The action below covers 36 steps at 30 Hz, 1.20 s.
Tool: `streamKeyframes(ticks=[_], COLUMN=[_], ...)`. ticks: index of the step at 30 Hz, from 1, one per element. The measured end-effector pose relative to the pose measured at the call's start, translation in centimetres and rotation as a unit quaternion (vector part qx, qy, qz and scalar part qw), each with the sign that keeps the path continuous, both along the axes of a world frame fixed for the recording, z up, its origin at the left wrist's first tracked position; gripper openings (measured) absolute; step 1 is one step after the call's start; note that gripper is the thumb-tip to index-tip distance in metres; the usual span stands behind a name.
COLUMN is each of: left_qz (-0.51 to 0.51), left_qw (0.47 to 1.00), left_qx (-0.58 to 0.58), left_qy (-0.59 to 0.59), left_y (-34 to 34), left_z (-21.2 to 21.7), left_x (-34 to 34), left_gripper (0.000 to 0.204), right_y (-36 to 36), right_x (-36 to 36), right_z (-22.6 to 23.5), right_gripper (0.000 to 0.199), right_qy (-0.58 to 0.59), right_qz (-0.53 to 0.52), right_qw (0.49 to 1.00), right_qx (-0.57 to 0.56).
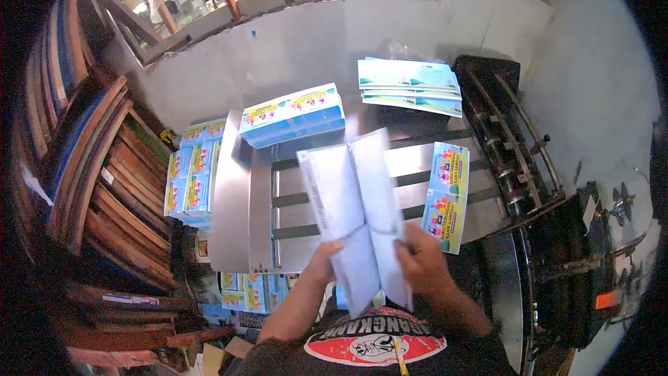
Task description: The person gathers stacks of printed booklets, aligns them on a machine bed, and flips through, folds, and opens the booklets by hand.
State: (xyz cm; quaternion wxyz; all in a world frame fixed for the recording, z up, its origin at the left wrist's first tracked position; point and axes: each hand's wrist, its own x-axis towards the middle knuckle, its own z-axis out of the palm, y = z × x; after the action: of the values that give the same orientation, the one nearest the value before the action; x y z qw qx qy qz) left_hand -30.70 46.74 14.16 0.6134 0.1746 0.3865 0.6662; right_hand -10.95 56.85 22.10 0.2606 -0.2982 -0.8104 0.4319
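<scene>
Both hands grip an opened booklet (337, 198) of whitish pages, held in front of my chest with its two halves bent into a shallow V. My left hand (325, 262) pinches its left edge. On the opposite edge my right hand (423, 259) is closed, with its fingertips partly hidden. Beneath the booklet lies a metal machine bed with dark belts (292, 200). To the right on that bed rest yellow and blue printed covers (446, 198), joined in a strip.
A long stack of printed booklets (292, 117) stands on the bed's far side. Light blue printed sheets (410, 87) are piled farther right. Black rollers and rods (506, 150) border the right. More booklet stacks (191, 177) stand left, beside leaning wooden frames (115, 216).
</scene>
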Motion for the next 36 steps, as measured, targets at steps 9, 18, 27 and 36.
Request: streamKeyframes(ticks=[9,18,27,36], left_qz=[0.065,0.068,0.037,-0.103], left_qw=[0.979,0.972,0.989,0.547], left_qx=[0.153,0.193,0.132,-0.273], left_qy=[-0.119,-0.112,-0.059,0.784], left_y=[-2.2,-2.8,-1.6,5.3], left_z=[1.6,1.3,2.5,-1.7], left_x=[-4.1,-5.1,-3.9,5.2], left_gripper=[0.076,0.082,0.094,0.102], right_y=[-0.7,-0.9,-1.5,5.8], right_x=[1.1,1.6,2.6,7.9], right_z=[0.4,-1.3,-1.5,-9.8], right_gripper=[0.022,0.026,0.026,0.084], right_qy=[0.11,0.119,0.143,-0.262], right_qz=[-0.08,-0.08,-0.097,-0.134], right_qw=[0.953,0.95,0.938,0.934], right_qx=[-0.269,-0.277,-0.301,0.204])
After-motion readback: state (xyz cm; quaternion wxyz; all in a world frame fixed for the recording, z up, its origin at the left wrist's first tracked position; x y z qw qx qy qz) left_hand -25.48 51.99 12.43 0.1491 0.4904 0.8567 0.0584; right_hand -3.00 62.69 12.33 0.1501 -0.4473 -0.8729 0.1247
